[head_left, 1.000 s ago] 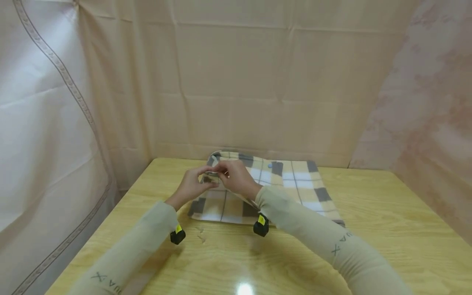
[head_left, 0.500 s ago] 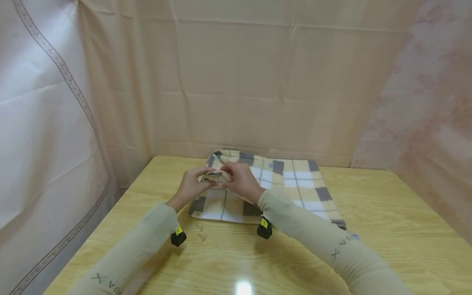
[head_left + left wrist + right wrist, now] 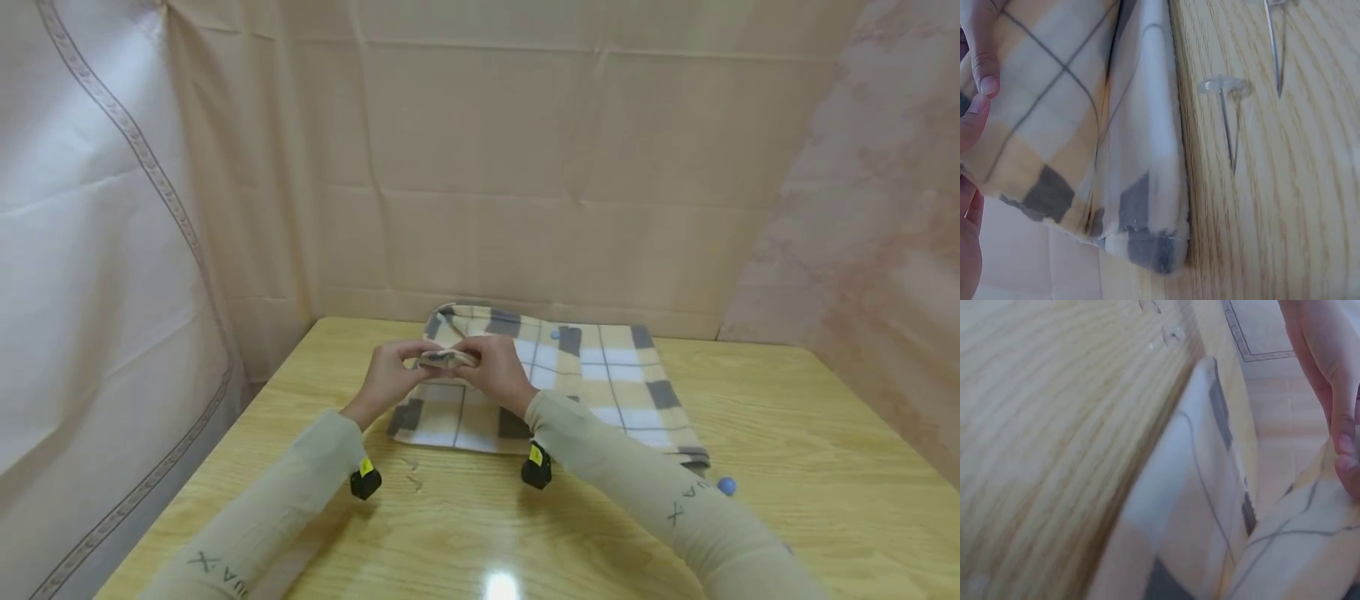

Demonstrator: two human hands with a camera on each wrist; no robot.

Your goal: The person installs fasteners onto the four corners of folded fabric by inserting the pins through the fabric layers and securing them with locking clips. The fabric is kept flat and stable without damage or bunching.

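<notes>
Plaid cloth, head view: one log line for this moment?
left hand: pinches fold | right hand: pinches fold | plaid cloth: on table, near-left edge lifted | pins: beside cloth

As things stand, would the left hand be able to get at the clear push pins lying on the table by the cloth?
Probably yes: the clear push pins lie bare on the table near the left hand, but it grips the plaid cloth.

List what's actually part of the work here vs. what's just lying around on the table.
In use:
- plaid cloth, one edge lifted and bunched
- left hand, pinching that edge
- right hand, pinching the same edge

Lying about:
- clear push pins on the wooden table beside the cloth's near corner
- blue pin by the cloth's right corner
</notes>
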